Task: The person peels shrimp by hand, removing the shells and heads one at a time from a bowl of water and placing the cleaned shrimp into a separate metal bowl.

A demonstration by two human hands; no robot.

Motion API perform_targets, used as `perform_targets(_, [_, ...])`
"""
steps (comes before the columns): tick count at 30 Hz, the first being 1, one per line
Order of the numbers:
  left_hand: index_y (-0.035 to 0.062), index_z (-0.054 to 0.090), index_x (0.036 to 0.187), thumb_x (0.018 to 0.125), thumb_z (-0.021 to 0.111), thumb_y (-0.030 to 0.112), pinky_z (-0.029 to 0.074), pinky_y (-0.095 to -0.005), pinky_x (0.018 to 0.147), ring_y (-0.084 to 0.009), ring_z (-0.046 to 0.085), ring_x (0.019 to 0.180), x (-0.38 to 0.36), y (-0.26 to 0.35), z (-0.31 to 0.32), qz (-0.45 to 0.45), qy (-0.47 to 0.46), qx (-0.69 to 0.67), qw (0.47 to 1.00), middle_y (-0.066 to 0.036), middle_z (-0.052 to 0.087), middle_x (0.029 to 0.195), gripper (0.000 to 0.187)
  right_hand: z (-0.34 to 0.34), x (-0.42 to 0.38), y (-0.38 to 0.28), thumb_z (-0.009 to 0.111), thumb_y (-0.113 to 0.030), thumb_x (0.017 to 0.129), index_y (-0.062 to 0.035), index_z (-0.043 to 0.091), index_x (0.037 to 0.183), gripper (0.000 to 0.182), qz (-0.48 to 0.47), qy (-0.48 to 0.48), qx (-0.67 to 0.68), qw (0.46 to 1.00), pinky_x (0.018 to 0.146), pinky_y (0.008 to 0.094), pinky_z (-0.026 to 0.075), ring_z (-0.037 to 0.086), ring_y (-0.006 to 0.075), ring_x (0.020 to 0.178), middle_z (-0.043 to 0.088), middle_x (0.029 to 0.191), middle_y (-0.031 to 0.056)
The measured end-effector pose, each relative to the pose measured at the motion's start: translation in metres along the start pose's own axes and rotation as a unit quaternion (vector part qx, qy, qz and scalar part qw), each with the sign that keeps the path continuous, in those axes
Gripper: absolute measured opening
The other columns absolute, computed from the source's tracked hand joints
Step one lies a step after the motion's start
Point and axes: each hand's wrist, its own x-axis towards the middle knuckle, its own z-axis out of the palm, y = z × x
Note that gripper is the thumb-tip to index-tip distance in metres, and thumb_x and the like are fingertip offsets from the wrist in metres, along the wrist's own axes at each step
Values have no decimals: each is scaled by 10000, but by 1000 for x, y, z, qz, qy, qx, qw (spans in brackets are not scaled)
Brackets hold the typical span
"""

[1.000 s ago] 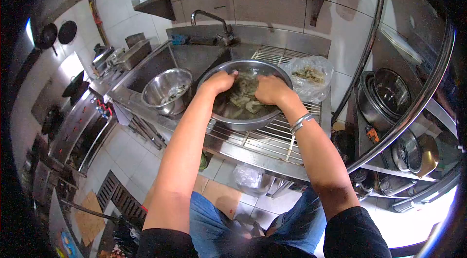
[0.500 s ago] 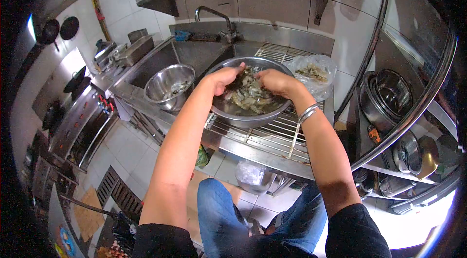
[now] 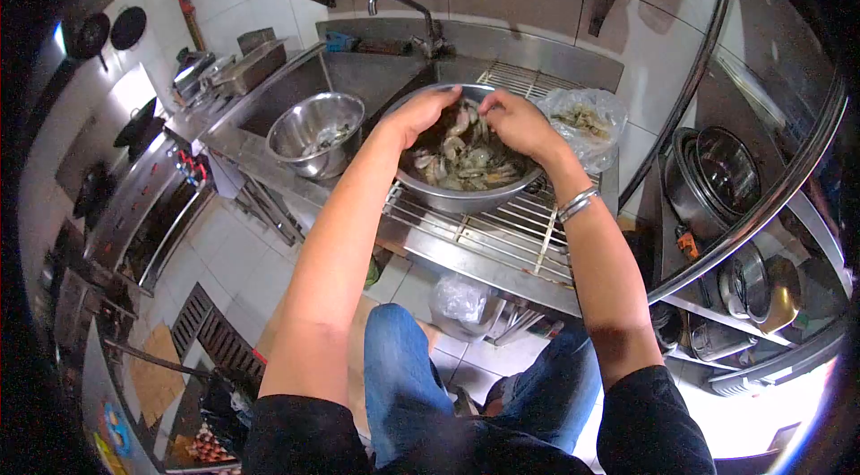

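A wide steel basin [image 3: 452,198] holds a heap of raw shrimp [image 3: 475,163], greyish and wet-looking, in dark liquid. My left hand [image 3: 425,114] reaches over the basin's left side, thumb toward the far rim; its other fingers are mostly hidden among the shrimp. From the right comes my right hand [image 3: 521,125], fingers bent and closed at the upper edge of the heap, against some shrimp. Between my hands a few shrimp stand higher than the rest and look blurred. A metal bangle [image 3: 578,203] circles my right wrist.
Left of the basin, a smaller steel bowl [image 3: 313,121] holds a few pieces. At right, a clear plastic bag [image 3: 591,130] with more shrimp-like pieces lies on the wire rack [image 3: 515,237]. Behind are a sink [image 3: 358,81] and faucet [image 3: 403,4]. Stacked pots [image 3: 699,179] stand at far right.
The view has tilted slightly downward. My fingers have shifted toward the basin's far side, and the shrimp between them lie differently, with more of the heap showing.
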Motion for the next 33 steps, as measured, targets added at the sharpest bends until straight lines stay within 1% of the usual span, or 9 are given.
perform_targets(3, [40,563,1215,961,475,434,399,-310,909,-152,531,1039,5,-1,-4,2,13,22,1000,-64,598,1176,477,1,4,6,535,-128,799,-33,622,1030,264,44,-15,82,996,722,329,465,616,219,787,665,878,136])
perform_targets(7, [30,709,881,923,541,405,448,-308,719,-157,586,757,-1,4,-3,26,28,228,973,-53,674,816,413,-1,-7,-3,610,-82,825,-18,554,1081,270,0,-63,26,998,649,262,444,547,122,691,598,748,39])
perform_targets(8, [29,712,746,868,598,356,452,-339,654,-189,590,653,-5,1,0,89,44,231,968,-91,667,687,366,1,-5,2,695,-157,787,-8,604,1063,327,-15,-51,-3,999,651,309,465,591,180,691,637,749,71])
perform_targets(11, [21,708,800,823,623,310,456,-363,669,-233,610,677,7,-9,-6,124,60,412,901,-142,683,755,302,-2,-12,-9,707,-191,757,-11,652,1046,345,-17,-92,-188,978,717,361,494,646,272,775,679,835,146])
perform_targets(12, [32,704,916,782,639,260,472,-354,728,-278,637,784,5,-8,-5,105,42,434,894,-178,684,876,272,2,-9,-9,657,-136,707,-29,696,953,272,-23,-103,-224,969,882,409,491,616,366,997,643,1020,243])
perform_targets(17, [67,638,1138,744,661,165,446,-324,911,-269,606,1046,7,-9,-4,103,-3,486,868,-176,644,1117,407,2,-8,-10,650,-140,696,-33,696,948,278,-25,-154,-268,951,882,422,489,627,363,970,663,978,215])
perform_targets(20, [78,527,1294,744,601,75,411,-331,955,-215,569,1108,7,-7,-2,278,102,285,911,-113,631,1175,555,0,-14,-13,680,-209,790,-60,697,914,195,-91,47,-172,980,868,439,481,621,370,970,670,974,183])
perform_targets(25, [47,528,1294,713,519,27,417,-290,930,-178,579,1047,-2,4,8,228,-39,130,964,-112,646,1115,582,-2,-10,-7,669,-192,805,-29,666,972,234,-60,48,-154,985,791,428,476,627,377,897,661,886,208])
perform_targets(33, [3,692,980,760,759,367,493,-321,742,-187,649,787,-6,1,11,223,63,371,899,-137,701,868,431,3,-5,-3,654,-198,824,-17,663,987,243,-84,72,-173,979,792,436,474,619,380,902,657,906,214])
